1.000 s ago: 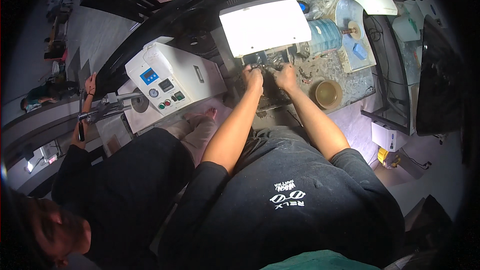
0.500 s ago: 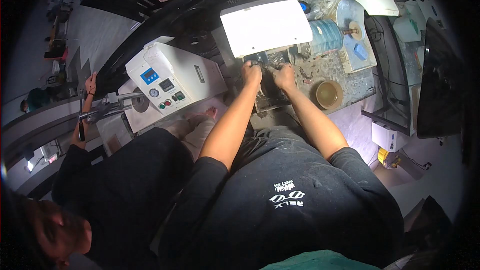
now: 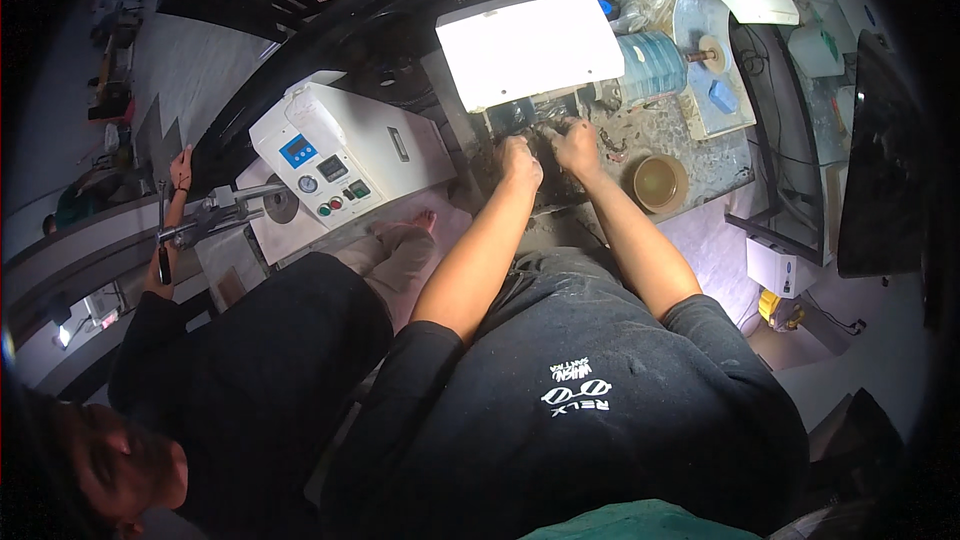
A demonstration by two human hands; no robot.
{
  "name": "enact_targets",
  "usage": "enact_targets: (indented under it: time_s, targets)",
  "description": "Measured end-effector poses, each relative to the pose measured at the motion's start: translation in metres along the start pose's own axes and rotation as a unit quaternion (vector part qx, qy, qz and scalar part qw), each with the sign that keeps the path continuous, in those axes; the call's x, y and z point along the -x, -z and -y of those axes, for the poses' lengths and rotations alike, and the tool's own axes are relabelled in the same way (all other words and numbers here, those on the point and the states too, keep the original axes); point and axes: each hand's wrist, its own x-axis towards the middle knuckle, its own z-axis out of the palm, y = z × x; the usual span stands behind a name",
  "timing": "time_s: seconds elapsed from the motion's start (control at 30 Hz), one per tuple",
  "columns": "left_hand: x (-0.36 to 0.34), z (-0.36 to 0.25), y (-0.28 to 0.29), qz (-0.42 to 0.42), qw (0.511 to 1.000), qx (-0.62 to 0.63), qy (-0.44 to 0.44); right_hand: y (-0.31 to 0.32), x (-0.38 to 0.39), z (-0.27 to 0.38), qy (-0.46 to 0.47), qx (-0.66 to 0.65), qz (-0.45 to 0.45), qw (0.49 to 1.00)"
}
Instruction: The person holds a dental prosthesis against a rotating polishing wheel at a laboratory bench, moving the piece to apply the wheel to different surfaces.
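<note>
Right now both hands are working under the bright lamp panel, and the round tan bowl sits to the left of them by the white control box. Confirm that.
Not quite. The round tan bowl sits to the right of the hands, beside the right hand, not by the white control box. The head view shows it. The rest holds: the left hand and the right one work under the bright lamp panel.

Barely any change across the three frames. Left hand (image 3: 520, 162) and right hand (image 3: 577, 147) sat a touch lower and nearer the body a second ago; now both are pushed slightly further in under the bright lamp panel (image 3: 528, 48), fingertips at the dark machine part (image 3: 530, 117) there. Gap between the hands is slightly wider. Co-worker's hand (image 3: 180, 168) on the left has crept up a little along the grey sheet (image 3: 158, 135).
</note>
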Motion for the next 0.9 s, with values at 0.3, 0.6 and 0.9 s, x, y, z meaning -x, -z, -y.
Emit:
enact_targets:
  time_s: [0.3, 0.6, 0.9]
  targets:
    - [0.006, -0.002, 0.001, -0.047, 0.995, 0.019, 0.086, 0.009, 0.003, 0.011, 0.024, 0.070, 0.003, 0.997]
    - [0.013, -0.007, 0.000, -0.039, 0.994, 0.032, 0.100, 0.005, 0.001, 0.002, 0.055, 0.072, 0.006, 0.996]
    - [0.004, -0.004, 0.000, -0.047, 0.993, 0.037, 0.100, -0.002, -0.005, -0.015, 0.047, 0.082, -0.003, 0.996]
